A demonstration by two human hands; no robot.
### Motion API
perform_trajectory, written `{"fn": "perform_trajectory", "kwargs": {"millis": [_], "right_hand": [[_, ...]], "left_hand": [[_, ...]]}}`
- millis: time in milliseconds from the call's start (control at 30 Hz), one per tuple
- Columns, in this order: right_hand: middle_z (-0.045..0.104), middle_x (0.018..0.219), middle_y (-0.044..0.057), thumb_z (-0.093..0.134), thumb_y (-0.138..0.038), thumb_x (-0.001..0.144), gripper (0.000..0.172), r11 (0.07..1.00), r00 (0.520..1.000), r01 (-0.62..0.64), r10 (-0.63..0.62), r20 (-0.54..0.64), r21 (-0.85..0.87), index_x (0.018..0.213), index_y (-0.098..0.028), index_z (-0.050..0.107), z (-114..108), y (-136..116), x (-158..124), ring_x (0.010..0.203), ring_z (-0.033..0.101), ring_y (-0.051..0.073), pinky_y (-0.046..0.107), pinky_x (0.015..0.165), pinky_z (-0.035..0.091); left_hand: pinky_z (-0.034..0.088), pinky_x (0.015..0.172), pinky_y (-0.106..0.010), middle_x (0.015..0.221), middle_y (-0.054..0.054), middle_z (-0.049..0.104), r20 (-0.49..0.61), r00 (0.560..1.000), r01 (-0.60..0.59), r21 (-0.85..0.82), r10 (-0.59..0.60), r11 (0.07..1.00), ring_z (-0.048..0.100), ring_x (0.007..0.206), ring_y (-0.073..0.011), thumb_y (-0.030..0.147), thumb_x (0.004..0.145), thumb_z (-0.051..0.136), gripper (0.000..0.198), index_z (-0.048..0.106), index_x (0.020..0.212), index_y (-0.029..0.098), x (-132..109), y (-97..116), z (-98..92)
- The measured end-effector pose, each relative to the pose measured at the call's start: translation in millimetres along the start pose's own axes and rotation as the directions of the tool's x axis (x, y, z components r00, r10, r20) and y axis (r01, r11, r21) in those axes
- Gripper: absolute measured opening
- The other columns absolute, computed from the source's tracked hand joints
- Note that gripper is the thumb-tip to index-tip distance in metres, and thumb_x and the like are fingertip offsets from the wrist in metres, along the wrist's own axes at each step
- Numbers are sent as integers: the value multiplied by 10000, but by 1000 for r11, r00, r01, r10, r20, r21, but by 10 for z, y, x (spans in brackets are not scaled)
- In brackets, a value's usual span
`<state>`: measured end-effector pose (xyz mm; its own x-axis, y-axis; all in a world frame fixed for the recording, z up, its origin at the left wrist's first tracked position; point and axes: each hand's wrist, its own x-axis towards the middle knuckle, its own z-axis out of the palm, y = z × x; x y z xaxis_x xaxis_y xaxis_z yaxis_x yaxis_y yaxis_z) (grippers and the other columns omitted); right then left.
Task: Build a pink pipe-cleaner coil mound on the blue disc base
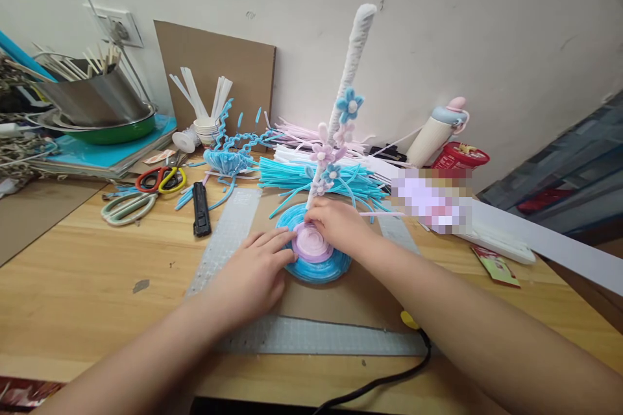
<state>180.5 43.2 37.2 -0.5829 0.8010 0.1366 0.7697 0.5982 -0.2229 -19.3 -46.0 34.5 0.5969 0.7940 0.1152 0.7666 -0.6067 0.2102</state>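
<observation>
A flat round base (316, 272) of coiled blue pipe cleaner lies on cardboard, with a smaller pink and white coil (314, 244) at its middle. Behind the coil rises a tilted stem (351, 65) wrapped in white, bearing blue flowers (350, 106) and pink flowers (323, 154). My left hand (257, 269) rests open, fingertips on the left side of the pink coil. My right hand (335, 225) is closed at the coil's upper right edge, pinching a pink pipe cleaner (379, 214) whose loose end sticks out to the right. The pinch itself is hidden behind the fingers.
Bundles of blue pipe cleaners (321, 179) lie behind the base. On the left are scissors (129, 207), a black cutter (201, 209) and a curly blue piece (228, 159). A bottle (435, 133) and a red tub (460, 157) stand back right. A black cable (384, 379) runs in front.
</observation>
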Motion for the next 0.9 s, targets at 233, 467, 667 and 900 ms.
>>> {"fn": "perform_trajectory", "kwargs": {"millis": [233,467,667,900], "right_hand": [[674,965,31,468,-159,906,299,994,996,79,-81,-24,-73,923,-252,751,39,64,5,887,603,175,265,715,391],[675,1002,28,487,-150,896,305,992,994,101,-98,43,-75,992,-276,748,17,168,24,914,607,178,262,730,402],[663,1041,43,488,-116,880,340,995,991,65,-55,121,-78,1029,-278,747,-112,289,29,981,598,174,258,804,410],[657,994,49,516,-123,867,326,999,977,-9,20,214,-52,1053,-268,742,-296,376,-99,940,607,185,267,785,424]], "left_hand": [[245,1097,-501,1329,-39,592,25,997,-71,-7,71,997,468,1284,-272,141,749,552,179,669,851,229,166,-107,-94],[276,1055,-493,1171,-14,668,-31,996,-82,35,83,996,535,1143,-256,194,782,553,110,653,783,240,208,-57,-130],[270,1057,-492,1218,-2,643,-27,997,-74,-5,73,997,513,1163,-251,208,802,539,114,647,786,239,221,-67,-113],[283,1040,-507,1292,19,606,-20,998,-64,-7,64,998,506,1146,-261,207,797,560,114,653,843,256,198,-95,-93]]}}
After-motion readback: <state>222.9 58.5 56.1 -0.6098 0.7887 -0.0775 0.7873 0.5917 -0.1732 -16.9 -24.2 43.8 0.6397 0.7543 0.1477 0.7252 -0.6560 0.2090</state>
